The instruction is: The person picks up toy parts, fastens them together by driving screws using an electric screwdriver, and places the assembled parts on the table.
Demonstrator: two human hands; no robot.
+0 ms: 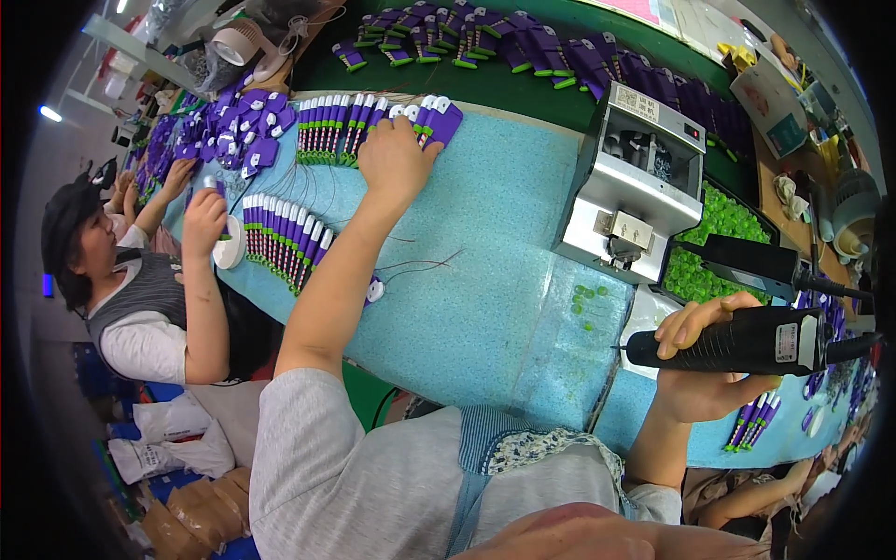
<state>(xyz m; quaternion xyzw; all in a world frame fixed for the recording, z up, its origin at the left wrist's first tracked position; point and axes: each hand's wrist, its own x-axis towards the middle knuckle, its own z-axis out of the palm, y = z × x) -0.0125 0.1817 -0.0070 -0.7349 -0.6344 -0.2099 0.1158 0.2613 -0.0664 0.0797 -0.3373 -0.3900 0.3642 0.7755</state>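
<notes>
My left hand (397, 163) reaches far across the table to the right end of a row of purple, white and green plastic pieces (327, 131). Its fingers and thumb curl around a purple piece (446, 126) there; the fingertips are partly hidden. My right hand (695, 378) grips a black electric screwdriver (737, 343), its thin bit pointing left over the table. A second fanned row of the same pieces (280, 233) lies beside my left forearm, with thin dark wires trailing off.
A silver screw feeder (630, 187) stands right of centre, beside a tray of green parts (714, 229). Another black screwdriver (747, 266) hangs near my right hand. Purple parts heap at left (238, 126) and along the green belt (551, 51). A co-worker (149, 280) sits at left.
</notes>
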